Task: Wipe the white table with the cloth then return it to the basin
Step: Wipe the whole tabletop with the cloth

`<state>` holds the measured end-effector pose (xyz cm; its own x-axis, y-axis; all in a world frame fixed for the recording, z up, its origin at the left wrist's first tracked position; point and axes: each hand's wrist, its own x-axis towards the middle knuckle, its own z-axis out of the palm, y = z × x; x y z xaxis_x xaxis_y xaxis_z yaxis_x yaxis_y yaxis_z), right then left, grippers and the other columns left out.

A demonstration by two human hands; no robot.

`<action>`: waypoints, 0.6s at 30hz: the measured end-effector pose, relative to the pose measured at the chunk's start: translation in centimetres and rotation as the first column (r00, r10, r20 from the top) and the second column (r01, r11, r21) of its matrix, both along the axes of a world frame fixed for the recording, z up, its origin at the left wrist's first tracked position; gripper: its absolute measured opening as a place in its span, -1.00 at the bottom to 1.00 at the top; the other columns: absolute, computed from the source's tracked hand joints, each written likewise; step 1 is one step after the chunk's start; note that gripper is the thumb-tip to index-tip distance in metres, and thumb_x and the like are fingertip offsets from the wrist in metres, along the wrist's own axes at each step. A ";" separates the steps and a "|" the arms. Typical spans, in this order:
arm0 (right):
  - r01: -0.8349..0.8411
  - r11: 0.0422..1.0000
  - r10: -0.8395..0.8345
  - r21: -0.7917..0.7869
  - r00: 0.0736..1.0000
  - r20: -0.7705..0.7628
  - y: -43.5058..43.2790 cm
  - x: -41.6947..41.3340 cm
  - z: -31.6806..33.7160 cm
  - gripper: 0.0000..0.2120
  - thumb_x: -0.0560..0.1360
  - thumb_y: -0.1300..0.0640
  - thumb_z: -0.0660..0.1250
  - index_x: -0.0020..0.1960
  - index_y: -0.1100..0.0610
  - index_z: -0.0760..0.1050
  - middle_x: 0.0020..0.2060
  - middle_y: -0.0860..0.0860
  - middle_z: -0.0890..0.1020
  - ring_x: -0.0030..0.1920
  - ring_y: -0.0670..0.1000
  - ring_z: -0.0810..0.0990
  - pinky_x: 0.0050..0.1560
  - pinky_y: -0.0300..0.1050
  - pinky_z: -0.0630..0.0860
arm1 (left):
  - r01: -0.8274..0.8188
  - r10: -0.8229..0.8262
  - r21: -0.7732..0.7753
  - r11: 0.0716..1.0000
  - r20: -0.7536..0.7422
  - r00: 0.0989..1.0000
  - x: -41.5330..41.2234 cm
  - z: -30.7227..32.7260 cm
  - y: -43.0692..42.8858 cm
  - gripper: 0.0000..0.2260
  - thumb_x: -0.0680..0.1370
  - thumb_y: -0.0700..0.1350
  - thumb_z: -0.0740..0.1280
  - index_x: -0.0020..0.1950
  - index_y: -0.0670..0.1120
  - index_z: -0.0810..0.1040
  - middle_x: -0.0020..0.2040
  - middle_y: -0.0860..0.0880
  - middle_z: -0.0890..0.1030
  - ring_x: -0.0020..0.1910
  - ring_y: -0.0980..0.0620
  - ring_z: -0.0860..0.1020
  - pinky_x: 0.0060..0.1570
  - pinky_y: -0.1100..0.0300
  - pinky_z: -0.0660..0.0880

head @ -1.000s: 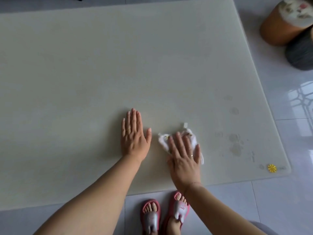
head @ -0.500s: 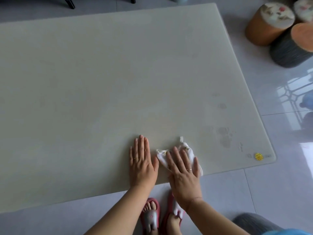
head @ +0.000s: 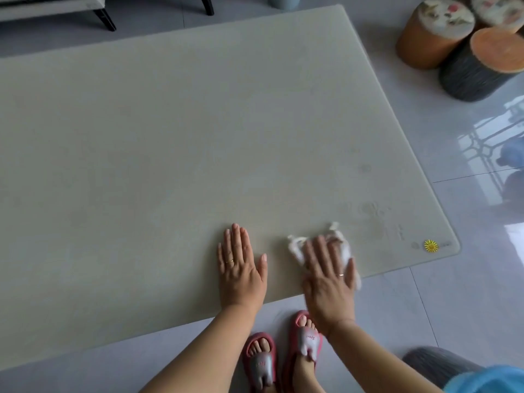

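Right hand [head: 329, 276] lies flat, palm down, pressing the white cloth [head: 338, 245] onto the table [head: 170, 137] near the front edge; fingers spread over it, not clenched, cloth bunched and poking out past the fingertips and at the right side. Left hand [head: 241, 265] is flat and empty on the table just beside it, looks like a brace. Hand and cloth are a bit blurred.

Step in hand: wiping, front right area. Faint smudges [head: 374, 219] sit just to the right of the cloth, toward the corner with the yellow sticker [head: 431, 246], so that patch probably needs the next strokes. To do it well: keep the palm weight even, flatten the bunched cloth for more contact, overlap strokes, don't push it off the front edge. Most of the table looks untouched by eye, can't tell for sure. A blue thing [head: 487, 378] at bottom right may be the basin, too cropped to say.
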<state>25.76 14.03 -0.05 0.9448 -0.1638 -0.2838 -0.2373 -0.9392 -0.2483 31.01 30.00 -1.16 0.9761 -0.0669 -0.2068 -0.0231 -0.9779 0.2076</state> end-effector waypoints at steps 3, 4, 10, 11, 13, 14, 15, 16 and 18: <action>-0.361 0.932 0.361 -0.012 0.930 0.066 -2.1 -0.8 0.3 -0.42 0.48 -0.02 0.07 0.50 -0.04 0.13 0.49 -0.05 0.15 0.49 0.11 0.11 0.40 0.17 -0.03 | 0.005 -0.005 -0.002 1.000 -0.007 1.000 0.0 0.0 0.0 -0.40 0.54 0.08 0.03 0.44 -0.29 0.31 0.45 -0.24 0.33 0.41 -0.24 0.33 0.34 -0.20 0.28; -0.420 0.906 0.423 -0.051 0.904 0.068 -4.0 -0.5 0.2 -0.43 0.50 -0.04 0.06 0.50 -0.04 0.12 0.49 -0.05 0.17 0.49 0.10 0.13 0.40 0.17 0.00 | 0.003 -0.003 -0.004 1.000 -0.008 1.000 0.0 0.0 0.0 -0.40 0.54 0.08 0.03 0.44 -0.29 0.31 0.45 -0.24 0.33 0.41 -0.24 0.34 0.33 -0.20 0.29; 0.068 0.995 -0.069 -0.077 0.997 -0.019 -12.1 1.7 0.1 -0.41 0.47 -0.12 -0.15 0.50 -0.15 -0.10 0.53 -0.10 -0.04 0.50 -0.11 -0.22 0.45 0.02 -0.32 | -0.004 0.004 0.008 1.000 0.009 1.000 -0.1 -0.2 0.0 -0.40 0.53 0.07 0.03 0.42 -0.31 0.33 0.43 -0.26 0.34 0.39 -0.27 0.36 0.31 -0.22 0.32; 0.139 0.988 -0.140 -0.066 0.990 -0.017 -11.1 2.0 0.0 -0.40 0.47 -0.10 -0.13 0.51 -0.12 -0.10 0.53 -0.09 -0.05 0.51 -0.09 -0.21 0.43 0.04 -0.35 | -0.013 0.013 0.012 1.000 0.009 1.000 0.0 -0.1 -0.1 -0.40 0.53 0.07 0.03 0.43 -0.30 0.31 0.44 -0.25 0.33 0.40 -0.26 0.34 0.33 -0.21 0.29; 0.170 0.984 -0.172 -0.053 0.985 -0.021 -8.1 2.0 0.0 -0.38 0.47 -0.07 -0.08 0.52 -0.09 -0.12 0.52 -0.08 -0.11 0.51 -0.04 -0.21 0.40 0.07 -0.42 | -0.057 0.057 0.011 0.998 0.005 0.998 0.1 0.2 -0.9 -0.42 0.54 0.05 0.05 0.46 -0.28 0.26 0.48 -0.23 0.27 0.45 -0.22 0.27 0.42 -0.16 0.17; 0.095 0.995 -0.096 -0.043 0.995 -0.017 -6.6 1.5 0.0 -0.38 0.48 -0.06 -0.06 0.52 -0.08 -0.12 0.51 -0.07 -0.12 0.51 -0.02 -0.20 0.40 0.08 -0.42 | -0.080 0.080 0.002 0.997 0.003 0.997 0.2 0.5 -1.5 -0.42 0.55 0.04 0.09 0.48 -0.27 0.23 0.50 -0.21 0.24 0.48 -0.20 0.22 0.45 -0.13 0.11; -0.027 0.999 0.026 -0.031 1.000 -0.010 -5.6 1.0 0.1 -0.39 0.49 -0.06 -0.04 0.52 -0.07 -0.08 0.51 -0.06 -0.08 0.51 0.01 -0.15 0.42 0.10 -0.36 | -0.090 0.090 -0.012 0.996 0.007 0.996 0.4 0.7 -2.2 -0.43 0.56 0.01 0.12 0.49 -0.26 0.20 0.51 -0.19 0.20 0.50 -0.18 0.18 0.47 -0.10 0.05; -0.167 0.985 0.167 -0.028 0.986 0.003 -5.4 0.5 0.3 -0.42 0.51 -0.06 -0.01 0.52 -0.05 0.00 0.51 -0.05 0.00 0.52 0.06 -0.06 0.44 0.14 -0.27 | -0.089 0.089 -0.032 0.996 0.012 0.996 0.7 0.9 -3.1 -0.44 0.57 -0.01 0.14 0.50 -0.24 0.17 0.52 -0.18 0.17 0.51 -0.16 0.15 0.48 -0.07 0.01; -0.444 0.895 0.445 -0.051 0.895 0.018 -7.9 0.8 0.7 -0.45 0.52 -0.09 0.03 0.50 -0.04 0.16 0.49 -0.03 0.17 0.49 0.11 0.13 0.41 0.16 -0.04 | -0.069 0.070 -0.072 0.995 0.010 0.997 1.5 1.2 -5.0 -0.44 0.59 -0.03 0.20 0.52 -0.22 0.14 0.54 -0.16 0.13 0.53 -0.14 0.10 0.48 -0.04 -0.04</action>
